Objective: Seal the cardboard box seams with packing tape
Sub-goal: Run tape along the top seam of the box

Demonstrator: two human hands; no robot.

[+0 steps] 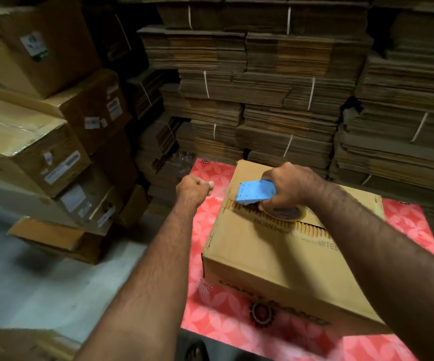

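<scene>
Right hand (290, 186) grips tape dispenser (256, 192) (blue) on box (275, 259); left hand (192, 188) fisted.

Head-worn view, facing forward and down, close above the cardboard box (275, 256)

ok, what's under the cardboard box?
The cardboard box sits on a red floral-patterned table cover. The right hand holds a blue tape dispenser on top. Whatever lies beneath the cover is hidden.
</scene>
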